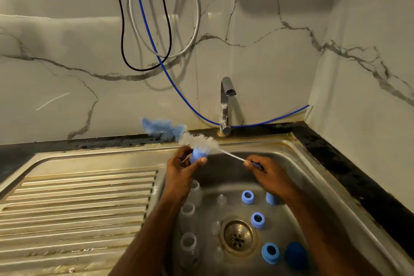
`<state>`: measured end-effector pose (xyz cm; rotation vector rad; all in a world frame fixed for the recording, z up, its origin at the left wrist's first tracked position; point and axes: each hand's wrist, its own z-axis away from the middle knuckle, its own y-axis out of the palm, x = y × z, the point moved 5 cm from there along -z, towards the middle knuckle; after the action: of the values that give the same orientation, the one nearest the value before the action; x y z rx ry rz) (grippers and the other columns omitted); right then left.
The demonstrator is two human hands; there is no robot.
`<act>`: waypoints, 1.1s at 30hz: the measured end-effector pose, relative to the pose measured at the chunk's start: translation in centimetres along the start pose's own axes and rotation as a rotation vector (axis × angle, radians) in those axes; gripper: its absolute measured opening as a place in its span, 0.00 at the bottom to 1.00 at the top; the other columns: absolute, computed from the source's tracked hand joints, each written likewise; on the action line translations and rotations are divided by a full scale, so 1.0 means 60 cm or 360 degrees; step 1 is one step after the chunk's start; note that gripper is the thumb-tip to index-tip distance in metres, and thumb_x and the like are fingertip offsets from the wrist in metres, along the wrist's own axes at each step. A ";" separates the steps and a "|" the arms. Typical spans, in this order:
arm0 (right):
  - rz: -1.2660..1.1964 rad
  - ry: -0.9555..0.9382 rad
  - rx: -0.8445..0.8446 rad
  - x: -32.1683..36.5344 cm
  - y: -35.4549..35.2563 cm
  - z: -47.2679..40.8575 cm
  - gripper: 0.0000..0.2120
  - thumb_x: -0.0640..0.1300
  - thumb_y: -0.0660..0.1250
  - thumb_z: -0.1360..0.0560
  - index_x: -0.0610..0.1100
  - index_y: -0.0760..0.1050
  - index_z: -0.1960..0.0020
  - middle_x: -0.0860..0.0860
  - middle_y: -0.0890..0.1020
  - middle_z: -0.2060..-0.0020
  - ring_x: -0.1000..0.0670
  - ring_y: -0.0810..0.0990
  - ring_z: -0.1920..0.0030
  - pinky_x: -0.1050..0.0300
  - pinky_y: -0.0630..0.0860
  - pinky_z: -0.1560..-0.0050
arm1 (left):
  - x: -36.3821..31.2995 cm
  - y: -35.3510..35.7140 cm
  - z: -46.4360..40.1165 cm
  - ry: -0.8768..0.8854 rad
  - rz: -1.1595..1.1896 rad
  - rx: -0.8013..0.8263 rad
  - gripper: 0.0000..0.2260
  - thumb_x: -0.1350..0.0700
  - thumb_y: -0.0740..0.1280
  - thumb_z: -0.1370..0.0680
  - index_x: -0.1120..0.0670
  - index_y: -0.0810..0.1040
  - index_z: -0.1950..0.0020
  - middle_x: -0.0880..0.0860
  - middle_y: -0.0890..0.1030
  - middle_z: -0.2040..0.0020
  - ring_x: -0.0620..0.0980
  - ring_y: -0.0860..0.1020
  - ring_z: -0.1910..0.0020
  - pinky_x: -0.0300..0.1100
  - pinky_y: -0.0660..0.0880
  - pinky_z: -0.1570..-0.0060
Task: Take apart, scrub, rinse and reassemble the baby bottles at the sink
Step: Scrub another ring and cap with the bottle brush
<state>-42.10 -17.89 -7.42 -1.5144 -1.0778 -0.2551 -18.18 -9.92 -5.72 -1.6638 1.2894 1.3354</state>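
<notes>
My left hand grips a small blue bottle cap above the sink basin. A long bottle brush, with white bristles and a blue tuft at its far end, lies across the cap's top. My right hand pinches the brush's thin wire handle. On the basin floor lie three clear bottles along the left, three blue collar rings, another blue cap partly under my right wrist, clear teats and a dark blue sponge.
The steel sink has a drain in the middle and a ribbed drainboard to the left. A tap stands behind, not running. Black, white and blue hoses hang down the marble wall. Dark counter runs along the right.
</notes>
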 end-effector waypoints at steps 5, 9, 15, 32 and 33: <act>-0.0033 0.0065 -0.0056 -0.020 -0.011 0.004 0.09 0.53 0.63 0.18 0.58 0.75 0.56 0.57 0.78 0.66 0.55 0.77 0.64 0.52 0.75 0.55 | 0.004 -0.007 -0.006 -0.0014 0.0056 -0.0012 0.19 0.64 0.73 0.25 0.56 0.78 0.35 0.51 0.85 0.42 0.50 0.84 0.43 0.45 0.82 0.48; 0.0061 -0.0035 0.0057 0.018 0.016 0.002 0.11 0.54 0.60 0.17 0.53 0.76 0.55 0.54 0.80 0.64 0.56 0.79 0.61 0.54 0.76 0.54 | 0.014 0.010 0.001 -0.0072 0.0041 -0.0001 0.18 0.63 0.74 0.25 0.59 0.78 0.36 0.54 0.86 0.45 0.54 0.84 0.44 0.46 0.82 0.46; 0.0038 0.0158 -0.0098 -0.057 -0.012 0.000 0.12 0.54 0.63 0.19 0.59 0.73 0.61 0.57 0.76 0.69 0.55 0.76 0.64 0.44 0.78 0.54 | 0.014 -0.006 -0.008 -0.0293 0.0743 -0.0244 0.19 0.52 0.70 0.25 0.59 0.77 0.37 0.62 0.83 0.42 0.62 0.83 0.44 0.59 0.79 0.42; -0.0062 0.0157 -0.0082 -0.033 0.009 -0.002 0.12 0.50 0.63 0.18 0.66 0.79 0.53 0.67 0.83 0.54 0.61 0.81 0.48 0.45 0.75 0.38 | 0.026 0.005 -0.005 -0.0704 0.0898 -0.0335 0.22 0.44 0.68 0.25 0.57 0.77 0.38 0.60 0.84 0.43 0.55 0.84 0.46 0.43 0.77 0.52; -0.0119 0.0135 -0.0041 -0.031 0.012 -0.001 0.11 0.49 0.64 0.18 0.63 0.80 0.53 0.66 0.83 0.54 0.60 0.81 0.48 0.46 0.76 0.38 | 0.027 0.006 -0.005 -0.0721 0.0915 -0.0325 0.21 0.45 0.68 0.24 0.58 0.77 0.38 0.60 0.84 0.43 0.55 0.84 0.46 0.43 0.77 0.51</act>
<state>-42.58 -18.76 -9.15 -1.4746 -1.0684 -0.3830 -18.42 -10.79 -7.17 -1.0337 1.4315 2.0972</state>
